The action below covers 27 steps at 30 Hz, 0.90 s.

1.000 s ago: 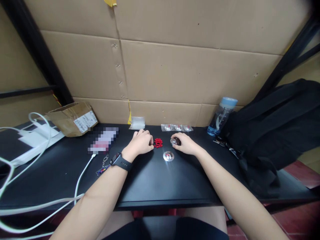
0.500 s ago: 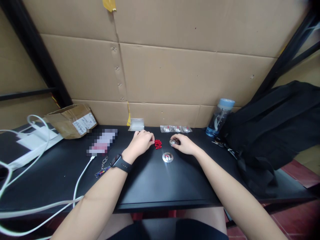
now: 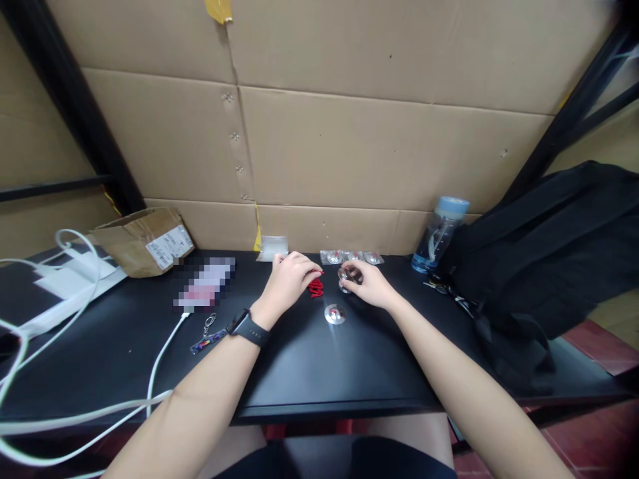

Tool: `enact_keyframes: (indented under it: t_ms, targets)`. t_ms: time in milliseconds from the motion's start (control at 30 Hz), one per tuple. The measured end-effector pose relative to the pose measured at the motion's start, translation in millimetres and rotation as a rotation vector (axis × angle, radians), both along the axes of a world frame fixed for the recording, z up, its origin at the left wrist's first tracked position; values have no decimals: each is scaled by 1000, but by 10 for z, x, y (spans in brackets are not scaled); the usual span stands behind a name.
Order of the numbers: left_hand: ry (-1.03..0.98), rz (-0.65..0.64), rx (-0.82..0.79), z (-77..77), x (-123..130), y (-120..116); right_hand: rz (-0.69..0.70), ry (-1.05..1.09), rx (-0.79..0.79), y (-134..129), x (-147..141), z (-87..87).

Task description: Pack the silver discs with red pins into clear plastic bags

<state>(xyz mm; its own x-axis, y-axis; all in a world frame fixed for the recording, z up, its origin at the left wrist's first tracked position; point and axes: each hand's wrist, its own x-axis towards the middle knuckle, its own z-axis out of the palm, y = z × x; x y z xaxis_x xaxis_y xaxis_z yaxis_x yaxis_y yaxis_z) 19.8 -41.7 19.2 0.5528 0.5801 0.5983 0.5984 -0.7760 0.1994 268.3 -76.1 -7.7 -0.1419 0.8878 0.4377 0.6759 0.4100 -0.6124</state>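
Note:
My left hand (image 3: 294,274), with a dark watch on its wrist, pinches the end of a red cord (image 3: 316,288). The rest of that cord lies bunched on the black table just below the fingertips. My right hand (image 3: 368,283) is closed round the edge of a shiny domed metal disc that looks like a small cymbal (image 3: 344,280). It is tilted up, its face turned toward the left hand, and fingers cover part of it. A second small cymbal (image 3: 335,314) lies flat on the table between and nearer than the hands, with red at its centre.
Several wrapped metal discs (image 3: 351,257) lie by the cardboard wall, with a stack of clear bags (image 3: 273,247) to their left. A phone (image 3: 206,285), keyring (image 3: 208,334), white cables and open carton (image 3: 144,241) are left. A water bottle (image 3: 439,234) and black backpack (image 3: 554,246) stand right.
My left hand has moved slightly right and up with the cord's end, closer to the cymbal. My right hand has tipped its cymbal more upright, facing left.

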Motion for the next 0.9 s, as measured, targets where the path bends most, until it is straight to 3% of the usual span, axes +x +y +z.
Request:
enact_keyframes:
  t_ms: [200, 333, 467, 900]
  targets:
    - [-223, 59, -220, -4, 109, -67, 79, 271, 108, -111, -172, 97]
    - [-342, -13, -319, -46, 189, -100, 151, 364, 187, -204, -315, 169]
    - [-363, -76, -336, -52, 233, -143, 164, 357, 200, -255, -379, 199]
    - [-437, -80, -277, -53, 275, -198, 180, 493, 125, -283, -417, 190]
